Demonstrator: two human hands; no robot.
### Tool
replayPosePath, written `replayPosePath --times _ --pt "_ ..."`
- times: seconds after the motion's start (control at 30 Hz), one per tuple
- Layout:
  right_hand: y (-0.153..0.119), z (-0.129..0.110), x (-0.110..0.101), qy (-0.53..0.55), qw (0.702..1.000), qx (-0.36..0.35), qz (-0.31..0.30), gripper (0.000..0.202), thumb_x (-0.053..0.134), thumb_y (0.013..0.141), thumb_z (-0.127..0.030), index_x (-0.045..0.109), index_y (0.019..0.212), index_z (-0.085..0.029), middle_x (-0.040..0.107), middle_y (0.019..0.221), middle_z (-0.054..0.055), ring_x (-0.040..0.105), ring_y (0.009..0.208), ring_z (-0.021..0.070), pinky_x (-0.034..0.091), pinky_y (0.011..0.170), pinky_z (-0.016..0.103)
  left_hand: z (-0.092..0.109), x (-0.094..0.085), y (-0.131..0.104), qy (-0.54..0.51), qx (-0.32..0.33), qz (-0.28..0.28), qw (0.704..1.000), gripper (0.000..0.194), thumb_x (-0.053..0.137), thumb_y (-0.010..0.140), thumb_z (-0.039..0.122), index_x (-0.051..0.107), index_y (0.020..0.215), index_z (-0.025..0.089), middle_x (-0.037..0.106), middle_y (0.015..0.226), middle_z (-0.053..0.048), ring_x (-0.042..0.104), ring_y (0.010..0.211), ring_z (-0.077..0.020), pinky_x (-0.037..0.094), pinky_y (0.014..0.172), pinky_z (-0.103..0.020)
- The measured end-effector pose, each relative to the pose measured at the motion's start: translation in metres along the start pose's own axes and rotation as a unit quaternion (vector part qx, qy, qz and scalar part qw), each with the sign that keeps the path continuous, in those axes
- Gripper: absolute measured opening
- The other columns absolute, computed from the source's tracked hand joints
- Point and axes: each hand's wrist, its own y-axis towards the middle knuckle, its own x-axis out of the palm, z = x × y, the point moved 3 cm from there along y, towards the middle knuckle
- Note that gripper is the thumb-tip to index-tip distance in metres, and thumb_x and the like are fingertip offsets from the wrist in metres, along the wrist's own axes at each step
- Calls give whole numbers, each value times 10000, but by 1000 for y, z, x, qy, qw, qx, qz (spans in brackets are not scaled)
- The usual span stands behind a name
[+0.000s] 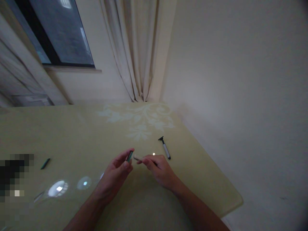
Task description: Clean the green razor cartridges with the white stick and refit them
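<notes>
Left hand pinches a small green piece between thumb and fingers, with the palm turned toward the right hand. The piece stands tilted at the fingertips, its upper end leaning to the right and its lower end running down to the thumb. Right hand, for its part, grasps a slim pale-tipped object, thumb and fingers closed around it; the pale end sticks out past the fingertips to the left, toward the green piece. A narrow gap appears to separate the two, and both are held in front of the person above the desk. What exactly the slim object is, I cannot tell, as most of its length is hidden in the grip.

Just beyond the right hand and slightly to its right, a razor lies on the desk, its dark head pointing away from the person and its grey handle ending near the knuckles. Well to the left of the left hand, a short dark strip lies slantwise on the desk. A pale leafy pattern marks the far part of the desktop, and behind it a gathered curtain hangs down beside the wall.
</notes>
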Motion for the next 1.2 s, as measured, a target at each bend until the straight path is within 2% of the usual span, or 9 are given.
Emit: replayPosePath --times 0.1,0.2,0.3,0.53,0.7,0.77,0.9,1.07,1.2 --pt "-1 1 -1 3 1000 6 3 581 510 1077 -616 869 1054 -160 556 652 -6 440 616 139 314 596 258 2 -1 0 0 8 3 1000 607 1043 595 407 858 1159 279 725 846 -9 590 690 -100 504 698 -214" --pt "-1 0 2 18 1000 -7 -9 563 521 1082 -593 864 1029 -149 575 678 -4 464 634 137 330 616 258 -2 4 -1 25 8 -4 1000 585 1041 598 397 865 1141 268 780 946 -54 651 791 -150 525 777 -255" --pt "0 -1 5 25 999 -20 -31 565 530 1084 -575 850 973 -124 567 692 -6 458 630 129 329 614 256 -5 8 -2 46 1 -14 999 575 1033 616 392 864 1149 259 796 916 -69 691 837 -191 533 815 -287" --pt "0 -3 1 34 999 -32 -22 566 525 1080 -598 833 947 -142 544 676 -15 436 625 127 320 617 261 5 8 -2 32 20 4 999 573 1046 578 397 873 1114 287 801 869 -43 690 768 -171 538 785 -273" --pt "-1 -1 7 43 997 -31 -51 594 536 1073 -600 734 762 -133 386 644 -46 345 586 110 268 573 260 -1 11 -1 100 27 -9 995 539 1035 600 403 880 1100 275 803 967 -60 694 879 -196 535 818 -272" --pt "0 0 6 52 997 -25 -46 583 535 1077 -588 751 789 -130 368 636 -52 329 577 107 264 573 259 -3 11 -1 94 26 -13 995 553 1033 599 424 878 1111 284 791 942 -50 691 868 -191 537 819 -273" --pt "2 1 3 45 999 -15 -15 529 531 1088 -552 827 945 -138 444 642 -41 389 605 118 289 599 258 1 12 -1 68 37 -5 997 566 1038 586 443 875 1111 307 762 899 -24 684 840 -168 547 837 -270" --pt "2 3 5 35 999 -11 -32 534 528 1091 -547 841 940 -141 466 659 -31 398 618 123 286 599 261 3 15 -2 74 27 -8 997 532 1035 612 409 877 1106 289 740 835 -18 689 861 -182 558 899 -306" --pt "1 4 2 31 999 1 -19 526 534 1083 -568 856 1006 -160 447 636 -36 387 595 124 278 585 261 6 11 -3 57 32 10 998 564 1041 580 439 878 1102 300 743 842 -21 674 824 -175 550 842 -283"
